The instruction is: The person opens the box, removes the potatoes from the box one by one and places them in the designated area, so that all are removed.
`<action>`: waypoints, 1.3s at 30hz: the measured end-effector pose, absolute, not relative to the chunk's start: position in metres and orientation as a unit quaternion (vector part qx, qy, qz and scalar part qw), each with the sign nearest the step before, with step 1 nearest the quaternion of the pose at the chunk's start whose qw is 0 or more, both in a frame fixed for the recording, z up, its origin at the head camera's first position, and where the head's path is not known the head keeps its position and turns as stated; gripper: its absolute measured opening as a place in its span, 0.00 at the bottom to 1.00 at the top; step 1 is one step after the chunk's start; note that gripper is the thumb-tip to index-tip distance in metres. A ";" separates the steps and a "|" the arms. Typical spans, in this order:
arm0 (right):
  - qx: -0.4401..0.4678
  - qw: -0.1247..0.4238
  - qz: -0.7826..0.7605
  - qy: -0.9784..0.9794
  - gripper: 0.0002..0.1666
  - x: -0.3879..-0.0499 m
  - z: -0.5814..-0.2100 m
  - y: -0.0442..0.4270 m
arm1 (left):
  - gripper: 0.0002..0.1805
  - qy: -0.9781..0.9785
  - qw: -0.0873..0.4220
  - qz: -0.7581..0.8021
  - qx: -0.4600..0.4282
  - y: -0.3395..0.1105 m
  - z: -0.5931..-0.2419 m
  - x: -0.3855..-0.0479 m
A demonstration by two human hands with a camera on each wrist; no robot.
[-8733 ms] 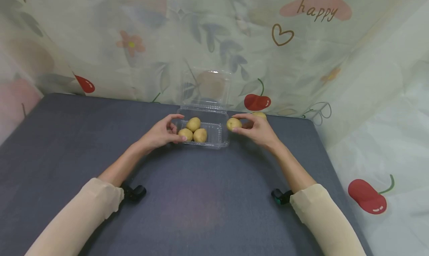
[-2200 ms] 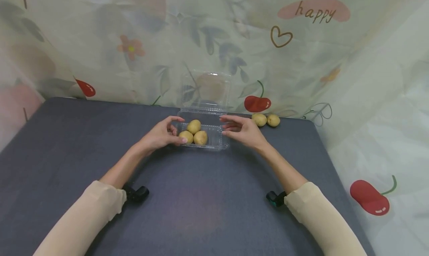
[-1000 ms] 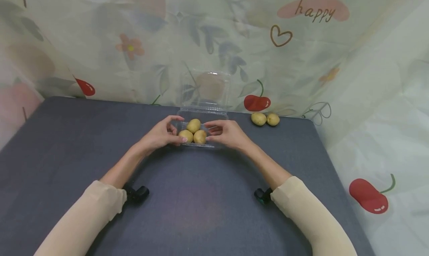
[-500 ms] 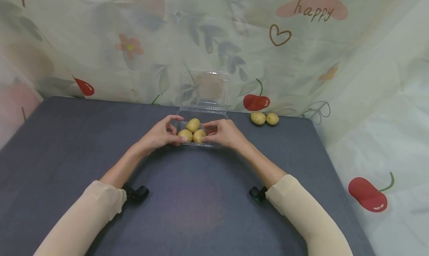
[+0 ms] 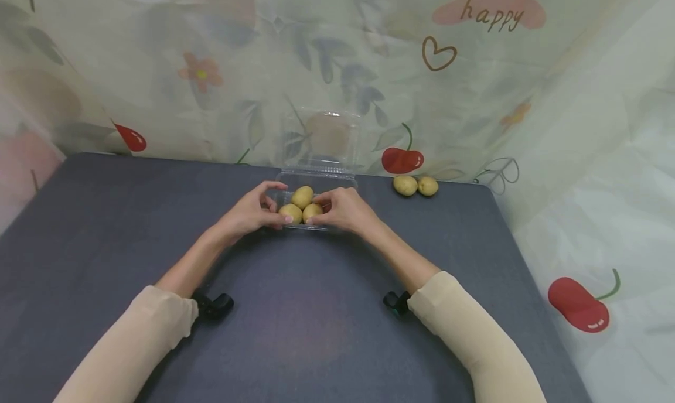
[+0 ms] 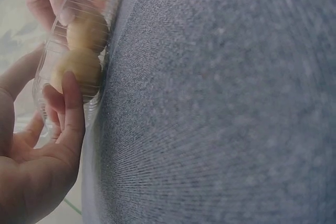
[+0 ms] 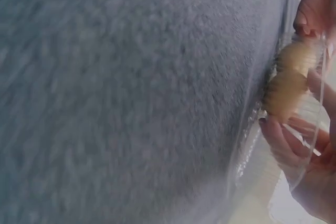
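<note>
A clear plastic clamshell box (image 5: 319, 171) stands near the table's back edge, its lid raised against the curtain. Three potatoes lie in it: a back one (image 5: 303, 196), a front left one (image 5: 289, 214) and a front right one (image 5: 310, 212). My left hand (image 5: 249, 214) grips the box's left end, thumb at the front near the front left potato. Reaching into the box from the right, my right hand (image 5: 348, 208) has thumb and fingers around the front right potato, which the right wrist view shows as a blurred potato (image 7: 286, 95). Its fingers partly hide that potato.
Two more potatoes, a left one (image 5: 405, 185) and a right one (image 5: 428, 186), lie side by side at the table's back edge, right of the box. A printed curtain (image 5: 232, 122) hangs directly behind the dark table (image 5: 295, 321).
Earlier my right hand held a potato right of the box; that potato now lies beside another at the back right. The right hand then moved left, into the box. My left hand stayed put.
</note>
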State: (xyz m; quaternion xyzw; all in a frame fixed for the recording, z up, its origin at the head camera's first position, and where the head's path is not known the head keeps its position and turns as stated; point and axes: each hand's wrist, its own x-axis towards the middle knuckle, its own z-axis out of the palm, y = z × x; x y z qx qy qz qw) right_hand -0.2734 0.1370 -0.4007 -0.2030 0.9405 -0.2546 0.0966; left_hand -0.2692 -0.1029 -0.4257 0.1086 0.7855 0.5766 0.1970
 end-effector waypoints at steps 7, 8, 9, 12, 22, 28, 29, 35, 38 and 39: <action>-0.203 0.091 -0.230 0.947 0.31 -0.276 -0.405 0.131 | 0.44 0.779 0.199 0.586 0.107 -0.103 -0.428 -0.270; -0.204 0.091 -0.229 0.947 0.31 -0.276 -0.405 0.130 | 0.44 0.779 0.199 0.586 0.106 -0.103 -0.428 -0.270; -0.205 0.092 -0.229 0.947 0.31 -0.277 -0.405 0.130 | 0.44 0.779 0.198 0.586 0.106 -0.104 -0.428 -0.270; -0.201 0.096 -0.239 0.945 0.31 -0.277 -0.405 0.130 | 0.44 0.779 0.198 0.585 0.108 -0.104 -0.428 -0.270; -0.186 0.095 -0.311 0.927 0.34 -0.279 -0.406 0.136 | 0.43 0.776 0.197 0.589 0.113 -0.104 -0.428 -0.270; -0.186 0.084 -0.348 0.915 0.33 -0.278 -0.406 0.138 | 0.45 0.756 0.207 0.612 0.107 -0.105 -0.428 -0.270; -0.186 0.082 -0.351 0.914 0.33 -0.278 -0.405 0.138 | 0.45 0.754 0.207 0.614 0.106 -0.105 -0.428 -0.270; -0.181 0.081 -0.381 0.903 0.31 -0.277 -0.407 0.138 | 0.45 0.756 0.207 0.612 0.102 -0.105 -0.429 -0.270; -0.177 0.080 -0.395 0.898 0.31 -0.277 -0.407 0.139 | 0.45 0.758 0.206 0.610 0.103 -0.105 -0.429 -0.270; -0.177 0.080 -0.401 0.896 0.31 -0.276 -0.407 0.139 | 0.45 0.759 0.205 0.609 0.104 -0.105 -0.429 -0.270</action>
